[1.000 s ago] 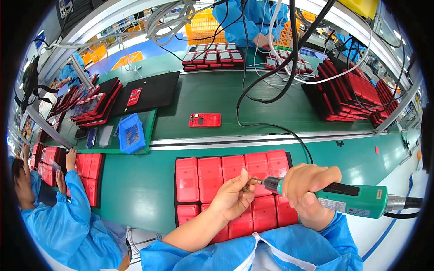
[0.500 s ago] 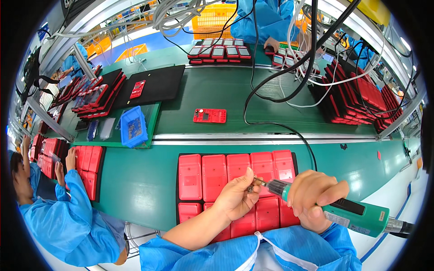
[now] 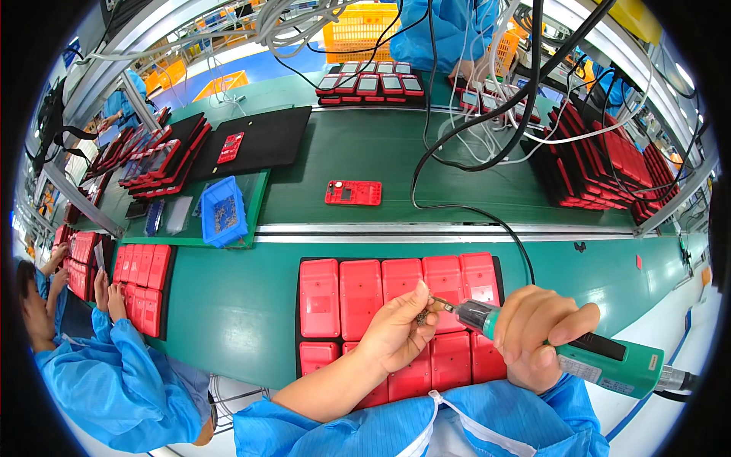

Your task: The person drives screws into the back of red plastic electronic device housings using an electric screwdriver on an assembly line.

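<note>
Centrally left in the frame, a blue bin [image 3: 227, 238] holds many small grey pieces [image 3: 224, 214] and stands on a green board [image 3: 257, 202]. At lower centre, a black tray [image 3: 499, 277] on the green counter [image 3: 228, 305] carries red cases [image 3: 320, 297] in two rows; the nearer row is partly hidden by the left forearm. A yellow crate [image 3: 358, 34] shows at upper centre, its contents not discernible.

The left hand [image 3: 400, 320] is raised above the tray, its forearm rising obliquely from the lower edge. Its grip is closed, thumb against fingers, around small metal parts [image 3: 422, 317], too small to identify. The right hand [image 3: 537, 335], at lower right, has its fingers wrapped around the body of the green driver [image 3: 613, 365]; this grip is firm. The driver lies nearly horizontal, its tip pointing up and left to the left fingertips; whether tip and fingers touch cannot be told. A red panel [image 3: 353, 193] lies at mid-frame, well apart from both hands.
</note>
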Demonstrator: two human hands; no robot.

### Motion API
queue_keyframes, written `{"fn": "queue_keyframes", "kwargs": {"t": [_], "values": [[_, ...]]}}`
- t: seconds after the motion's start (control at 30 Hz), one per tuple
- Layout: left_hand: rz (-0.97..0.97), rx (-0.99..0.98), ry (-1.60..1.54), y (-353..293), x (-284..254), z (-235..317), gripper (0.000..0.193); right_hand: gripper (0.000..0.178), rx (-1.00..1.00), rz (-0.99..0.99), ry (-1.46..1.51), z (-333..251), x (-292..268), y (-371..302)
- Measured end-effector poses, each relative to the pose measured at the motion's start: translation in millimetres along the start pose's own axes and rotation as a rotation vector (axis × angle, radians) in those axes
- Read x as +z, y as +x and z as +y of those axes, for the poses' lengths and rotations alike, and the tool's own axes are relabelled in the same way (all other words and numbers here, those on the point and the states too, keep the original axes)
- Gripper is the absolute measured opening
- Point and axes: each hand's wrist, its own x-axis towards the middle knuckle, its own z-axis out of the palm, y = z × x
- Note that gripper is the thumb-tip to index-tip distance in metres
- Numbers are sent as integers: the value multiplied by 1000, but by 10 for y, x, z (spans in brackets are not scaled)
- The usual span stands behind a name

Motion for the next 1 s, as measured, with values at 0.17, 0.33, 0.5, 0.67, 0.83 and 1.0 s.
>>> {"fn": "queue_keyframes", "kwargs": {"t": [0.17,0.33,0.5,0.67,0.83,1.0], "values": [[-11,22,26,0,-10,-4,34,23,20,12,5,7,11,23],[-18,30,90,2,-1,2,32,24,52,21,4,-36,10,40],[-3,31,115,-19,26,14,29,23,65,32,23,-30,4,40],[31,-18,140,-26,24,25,30,22,103,68,71,-33,12,35],[11,-45,144,-30,33,30,32,21,111,66,81,-49,-6,55],[-16,-65,178,-42,25,30,34,21,129,-10,106,-61,-27,111]]}}
